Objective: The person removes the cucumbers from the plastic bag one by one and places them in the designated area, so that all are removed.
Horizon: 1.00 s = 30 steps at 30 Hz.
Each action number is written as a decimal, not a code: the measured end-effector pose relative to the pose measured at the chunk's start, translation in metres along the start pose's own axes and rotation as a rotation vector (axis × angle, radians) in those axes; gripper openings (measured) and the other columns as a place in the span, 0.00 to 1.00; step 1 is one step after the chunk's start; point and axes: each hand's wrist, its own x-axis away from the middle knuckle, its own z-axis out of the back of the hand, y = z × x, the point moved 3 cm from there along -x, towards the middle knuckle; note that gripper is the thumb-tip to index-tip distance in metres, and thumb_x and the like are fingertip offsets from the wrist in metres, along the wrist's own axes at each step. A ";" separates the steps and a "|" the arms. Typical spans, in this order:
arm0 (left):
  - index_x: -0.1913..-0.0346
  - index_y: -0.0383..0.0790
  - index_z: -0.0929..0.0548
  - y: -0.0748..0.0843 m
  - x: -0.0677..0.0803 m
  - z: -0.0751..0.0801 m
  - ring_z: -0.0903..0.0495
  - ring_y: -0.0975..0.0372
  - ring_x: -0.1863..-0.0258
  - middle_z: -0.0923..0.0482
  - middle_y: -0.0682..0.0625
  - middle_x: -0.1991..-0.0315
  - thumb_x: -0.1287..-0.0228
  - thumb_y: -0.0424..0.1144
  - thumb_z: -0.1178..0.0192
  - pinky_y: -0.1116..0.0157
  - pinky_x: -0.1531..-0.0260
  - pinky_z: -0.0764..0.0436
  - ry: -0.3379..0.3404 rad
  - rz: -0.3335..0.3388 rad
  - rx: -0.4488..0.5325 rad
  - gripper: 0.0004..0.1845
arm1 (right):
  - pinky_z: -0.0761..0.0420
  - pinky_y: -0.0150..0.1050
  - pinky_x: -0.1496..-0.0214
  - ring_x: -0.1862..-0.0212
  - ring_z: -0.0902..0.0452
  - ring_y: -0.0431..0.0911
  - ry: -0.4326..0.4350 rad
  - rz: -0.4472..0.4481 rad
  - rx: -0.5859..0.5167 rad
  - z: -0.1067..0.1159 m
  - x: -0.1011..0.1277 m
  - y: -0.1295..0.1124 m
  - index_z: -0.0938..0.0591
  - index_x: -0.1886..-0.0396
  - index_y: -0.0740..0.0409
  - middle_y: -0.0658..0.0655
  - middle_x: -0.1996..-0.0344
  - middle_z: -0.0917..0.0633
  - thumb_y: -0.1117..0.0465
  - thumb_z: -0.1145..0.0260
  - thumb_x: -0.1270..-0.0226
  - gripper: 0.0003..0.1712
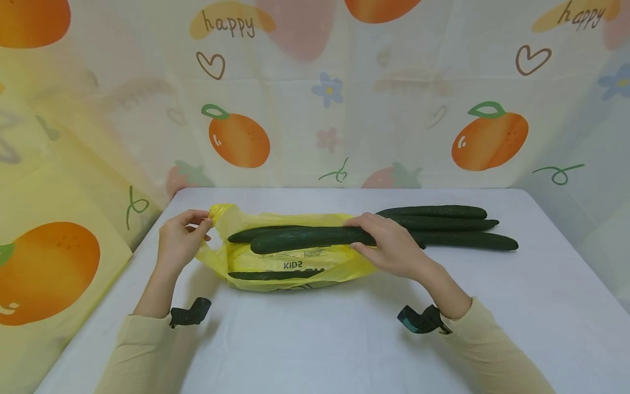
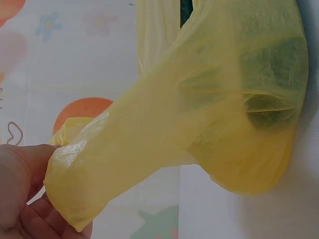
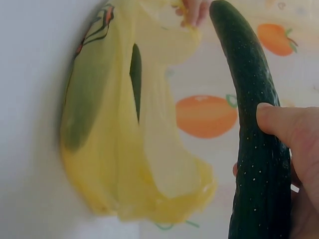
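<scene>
In the head view, my left hand pinches the left handle of a yellow plastic bag between thumb and fingers, pulling it up and outward. My right hand grips a dark green cucumber near its right part, above the bag's opening. The right wrist view shows this cucumber raised apart from the bag, the thumb along its side. Inside the bag lie a cucumber at the back and another at the front. The bag's film partly hides them.
On the white table, several more dark green cucumbers lie to the right, such as the rear one and the front one, partly behind my right hand. A fruit-patterned cloth hangs behind the table and at its sides.
</scene>
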 end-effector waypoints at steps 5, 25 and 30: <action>0.56 0.37 0.18 0.001 0.000 0.000 0.22 0.71 0.82 0.19 0.41 0.65 0.37 0.41 0.42 0.72 0.87 0.25 -0.004 0.012 0.002 0.12 | 0.23 0.45 0.53 0.52 0.24 0.46 0.022 0.003 0.010 0.006 0.010 0.009 0.24 0.47 0.54 0.51 0.53 0.20 0.57 0.33 0.41 0.22; 0.57 0.38 0.18 0.000 -0.001 -0.003 0.20 0.67 0.81 0.19 0.42 0.64 0.37 0.41 0.43 0.71 0.86 0.25 -0.012 0.020 -0.022 0.11 | 0.25 0.47 0.53 0.53 0.25 0.46 0.079 -0.048 0.055 0.023 0.049 0.046 0.24 0.48 0.53 0.50 0.53 0.21 0.60 0.32 0.44 0.22; 0.57 0.38 0.18 0.001 -0.001 -0.004 0.21 0.69 0.82 0.19 0.42 0.64 0.37 0.40 0.43 0.71 0.86 0.25 -0.006 0.014 -0.027 0.11 | 0.25 0.46 0.56 0.56 0.25 0.45 0.110 -0.049 0.070 0.028 0.055 0.054 0.24 0.48 0.54 0.50 0.54 0.20 0.62 0.31 0.45 0.22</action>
